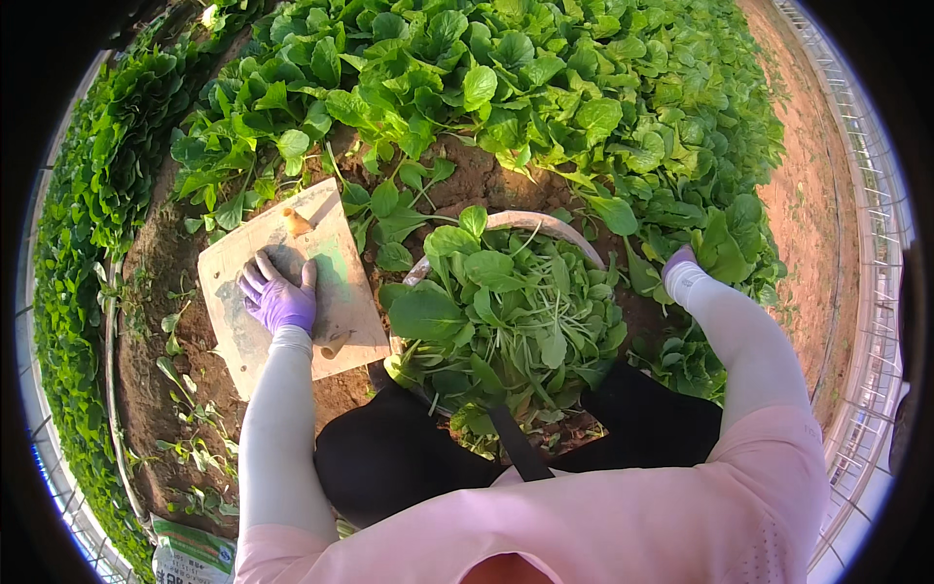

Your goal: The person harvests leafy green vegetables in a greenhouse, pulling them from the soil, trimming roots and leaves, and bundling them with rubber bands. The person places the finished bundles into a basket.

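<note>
My left hand (279, 296), in a purple glove, rests palm down with its fingers apart on a worn wooden board (241, 343). Two tan stubs stick up from the board. Between my knees is a round tub (543, 219), heaped with loose leafy greens (511, 306) that cover most of its rim. Over on the right, my right hand (680, 259) is among the leaves at the edge of the bed of growing greens (722, 244). Leaves and the wrist hide its fingers, so whether it grips a plant is unclear.
Dense leafy greens (525, 80) grow across the front. A darker row (73, 255) runs along the left, beside a thin pipe (111, 379). Scattered plants lie on the soil (146, 321). A printed sack (191, 551) is at lower left; a dirt path (821, 212) runs along the right.
</note>
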